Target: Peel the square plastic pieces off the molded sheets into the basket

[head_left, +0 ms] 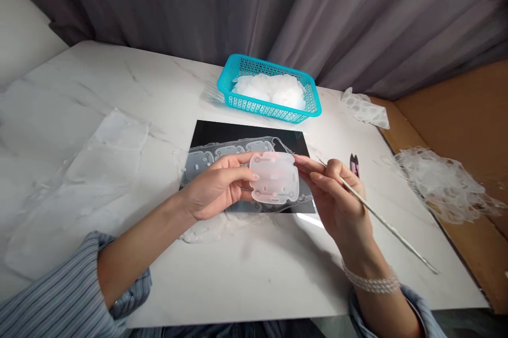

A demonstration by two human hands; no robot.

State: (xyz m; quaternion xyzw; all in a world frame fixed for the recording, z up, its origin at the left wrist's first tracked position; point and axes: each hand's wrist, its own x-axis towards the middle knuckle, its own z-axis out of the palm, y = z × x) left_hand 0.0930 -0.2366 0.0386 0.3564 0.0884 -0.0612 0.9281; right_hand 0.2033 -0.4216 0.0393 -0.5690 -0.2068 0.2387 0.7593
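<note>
My left hand [222,184] pinches a translucent white silicone-like pad [274,179] at its left edge, thumb in front and fingers behind. The pad is roughly square, with notched corners and small slots. Between the fingers of my right hand [339,190] rests a thin, pale rod-like pick [391,229], its fine tip pointing up and left. The fingertips of that hand reach the pad's upper right edge. Beneath both hands lies a black mat [234,131] carrying a clear moulded sheet [198,163] with several similar pad shapes, partly hidden by my left hand.
A blue basket [270,110] of white pads stands at the back. Translucent sheets [91,179] lie on the left. On the right are small dark-tipped snips [354,165], a heap of clear scraps [448,184] and another crumpled scrap [365,108], beside a cardboard wall [460,105].
</note>
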